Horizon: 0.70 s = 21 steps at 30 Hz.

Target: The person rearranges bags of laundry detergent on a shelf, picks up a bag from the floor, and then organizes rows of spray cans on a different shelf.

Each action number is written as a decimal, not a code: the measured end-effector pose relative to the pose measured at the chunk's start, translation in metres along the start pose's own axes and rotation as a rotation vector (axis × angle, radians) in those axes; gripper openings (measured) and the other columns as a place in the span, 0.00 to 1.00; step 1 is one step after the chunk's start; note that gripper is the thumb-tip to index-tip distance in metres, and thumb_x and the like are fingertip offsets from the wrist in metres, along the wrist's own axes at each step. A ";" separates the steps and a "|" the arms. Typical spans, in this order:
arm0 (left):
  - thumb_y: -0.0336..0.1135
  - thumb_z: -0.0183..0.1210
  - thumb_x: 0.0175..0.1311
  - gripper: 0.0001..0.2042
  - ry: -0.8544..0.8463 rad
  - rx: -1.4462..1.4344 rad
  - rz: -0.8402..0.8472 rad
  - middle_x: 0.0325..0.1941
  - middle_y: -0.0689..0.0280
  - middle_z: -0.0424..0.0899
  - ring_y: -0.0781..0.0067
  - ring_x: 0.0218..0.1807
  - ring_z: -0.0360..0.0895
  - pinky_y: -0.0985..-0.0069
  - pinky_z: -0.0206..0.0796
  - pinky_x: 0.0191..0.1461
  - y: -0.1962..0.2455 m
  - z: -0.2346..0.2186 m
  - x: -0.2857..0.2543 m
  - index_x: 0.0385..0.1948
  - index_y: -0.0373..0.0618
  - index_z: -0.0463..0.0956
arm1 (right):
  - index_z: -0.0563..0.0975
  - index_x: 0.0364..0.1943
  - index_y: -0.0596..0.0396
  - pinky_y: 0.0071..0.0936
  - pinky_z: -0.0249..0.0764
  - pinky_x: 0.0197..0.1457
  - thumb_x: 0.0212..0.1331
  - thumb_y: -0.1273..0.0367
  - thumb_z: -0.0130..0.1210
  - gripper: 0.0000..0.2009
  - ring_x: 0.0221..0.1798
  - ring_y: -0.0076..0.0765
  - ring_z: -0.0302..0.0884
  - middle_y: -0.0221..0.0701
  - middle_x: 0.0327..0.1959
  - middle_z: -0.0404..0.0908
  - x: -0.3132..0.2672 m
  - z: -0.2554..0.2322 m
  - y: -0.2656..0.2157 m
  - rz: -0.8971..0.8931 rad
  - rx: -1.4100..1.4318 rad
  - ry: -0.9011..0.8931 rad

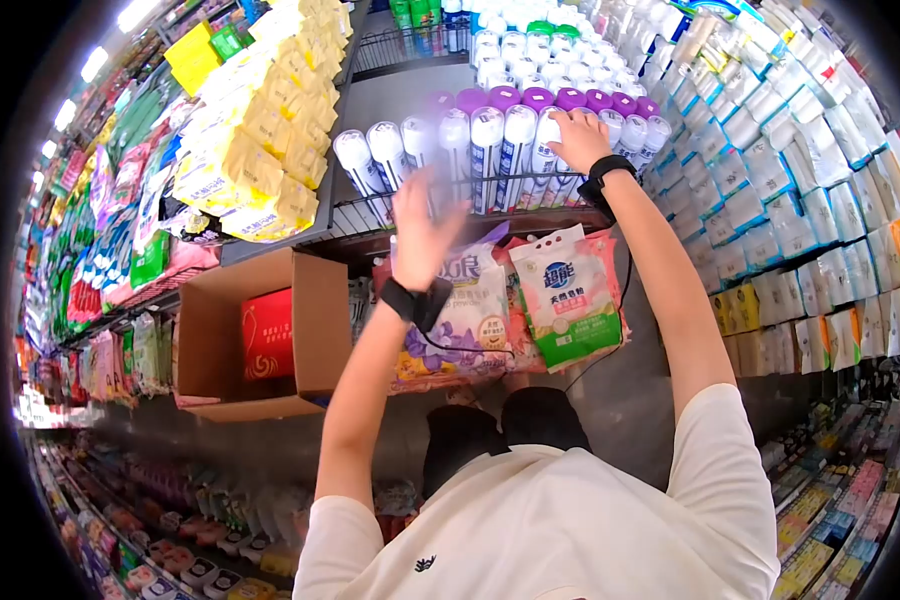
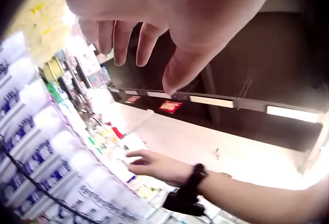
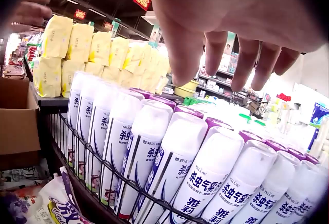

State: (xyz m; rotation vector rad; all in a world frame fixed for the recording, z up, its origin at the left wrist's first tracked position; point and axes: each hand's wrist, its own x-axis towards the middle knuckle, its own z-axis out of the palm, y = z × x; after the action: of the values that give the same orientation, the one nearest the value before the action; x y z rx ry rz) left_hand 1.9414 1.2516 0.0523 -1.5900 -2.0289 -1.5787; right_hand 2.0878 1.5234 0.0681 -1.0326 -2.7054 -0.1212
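A front row of white spray cans (image 1: 487, 150) with clear caps and blue lettering stands upright behind a black wire rail (image 3: 128, 177). Purple-capped cans (image 1: 570, 98) line up right behind them. My right hand (image 1: 582, 138) reaches over the row's right part, fingertips at a can's cap in the head view. In the right wrist view its fingers (image 3: 218, 46) extend loosely above the cans, holding nothing. My left hand (image 1: 420, 235), motion-blurred, is raised in front of the row's left part. Its fingers (image 2: 122, 41) are spread and hold nothing in the left wrist view.
Detergent bags (image 1: 570, 290) stand below the rail. To their left is an open cardboard box (image 1: 322, 320) with a red package (image 1: 269, 335) inside. Yellow packs (image 1: 260, 160) are stacked left of the cans, and white-and-blue packs (image 1: 770, 180) fill the right side.
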 end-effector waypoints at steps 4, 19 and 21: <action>0.29 0.61 0.58 0.20 -0.089 -0.344 -0.050 0.54 0.58 0.74 0.60 0.58 0.69 0.66 0.58 0.63 0.078 0.016 -0.041 0.54 0.43 0.70 | 0.69 0.59 0.41 0.50 0.59 0.62 0.55 0.56 0.59 0.26 0.61 0.51 0.65 0.38 0.55 0.71 0.001 0.002 0.013 0.036 -0.024 -0.004; 0.25 0.57 0.57 0.14 -0.289 -0.522 -0.538 0.47 0.56 0.76 0.52 0.52 0.71 0.64 0.62 0.57 0.022 0.146 -0.207 0.46 0.42 0.73 | 0.71 0.57 0.40 0.47 0.61 0.60 0.55 0.60 0.57 0.23 0.59 0.48 0.66 0.34 0.54 0.73 0.031 0.020 0.042 -0.166 0.106 0.003; 0.25 0.57 0.57 0.14 -0.288 -0.344 -0.465 0.47 0.56 0.76 0.52 0.52 0.71 0.64 0.62 0.57 0.019 0.140 -0.200 0.46 0.42 0.73 | 0.71 0.58 0.38 0.46 0.61 0.59 0.56 0.61 0.57 0.23 0.58 0.47 0.67 0.34 0.54 0.74 0.050 0.040 0.037 -0.248 0.144 0.050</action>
State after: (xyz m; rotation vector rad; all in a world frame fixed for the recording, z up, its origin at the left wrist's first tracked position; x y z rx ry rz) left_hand 2.1100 1.2281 -0.1244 -1.6095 -2.5368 -2.0537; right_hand 2.0688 1.5900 0.0413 -0.6427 -2.7387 0.0050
